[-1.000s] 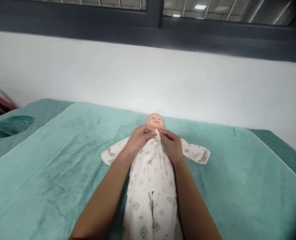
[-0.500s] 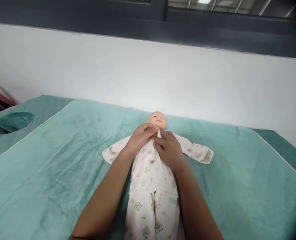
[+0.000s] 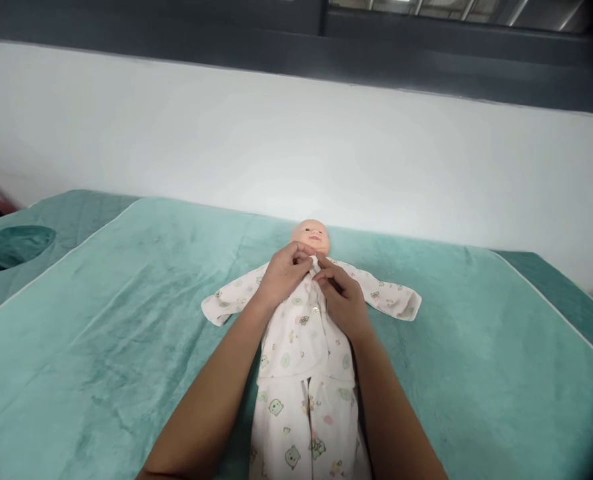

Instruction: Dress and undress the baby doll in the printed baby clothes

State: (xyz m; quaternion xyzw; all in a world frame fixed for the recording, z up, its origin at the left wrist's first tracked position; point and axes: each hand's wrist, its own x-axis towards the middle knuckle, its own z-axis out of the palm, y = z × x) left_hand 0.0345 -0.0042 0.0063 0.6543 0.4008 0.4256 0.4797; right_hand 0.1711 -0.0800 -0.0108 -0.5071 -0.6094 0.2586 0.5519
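Both our left hand [image 3: 282, 275] and right hand [image 3: 346, 299] are pinching the white printed cloth shirt [image 3: 293, 333] on the pink plastic doll [image 3: 309, 233], likely fastening its collar [image 3: 315, 261], next needing aligned edges.

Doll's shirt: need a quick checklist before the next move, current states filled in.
1. Left hand at the collar: ok, fingers on the cloth.
2. Right hand at the shirt front, near the collar: ok, fingertips there.
3. Doll face up on the green cover: ok.
4. Both sleeves spread out to the sides: ok.
5. Shirt hem over the top of the trousers: ok.
6. Collar fastened: cannot tell, fingers hide it.
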